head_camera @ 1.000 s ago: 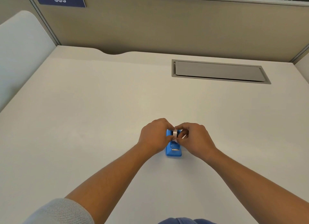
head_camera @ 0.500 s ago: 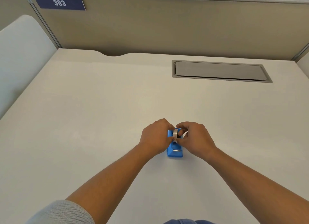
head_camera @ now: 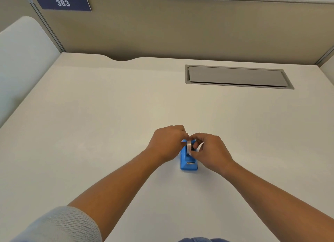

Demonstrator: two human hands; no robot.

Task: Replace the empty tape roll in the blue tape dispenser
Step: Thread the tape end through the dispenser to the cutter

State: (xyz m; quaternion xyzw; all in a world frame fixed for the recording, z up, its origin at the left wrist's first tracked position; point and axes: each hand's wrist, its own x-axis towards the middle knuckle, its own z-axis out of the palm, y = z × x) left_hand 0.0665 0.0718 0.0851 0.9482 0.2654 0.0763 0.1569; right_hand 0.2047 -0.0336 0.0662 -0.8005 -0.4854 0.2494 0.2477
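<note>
The right hand (head_camera: 212,152) has its grip closed on the tape roll (head_camera: 189,147), which stands in the blue tape dispenser (head_camera: 188,163); the left hand (head_camera: 167,144) grips the dispenser's side. The dispenser sits on the table (head_camera: 108,124), with free surface all around. A grey cable hatch (head_camera: 236,77) lies far behind.

Blue tape dispenser (head_camera: 188,163) sat on the white desk (head_camera: 108,115), well short of the grey cable hatch (head_camera: 236,76). Left hand (head_camera: 167,144) gripped the dispenser's left side, right hand (head_camera: 210,151) on its right. Both sets of fingertips pinched a pale tape roll (head_camera: 189,148) standing on edge at the dispenser's far end. Whether the roll was seated couldn't be told. Sign "383" (head_camera: 62,3) was on the partition behind the hatch.
</note>
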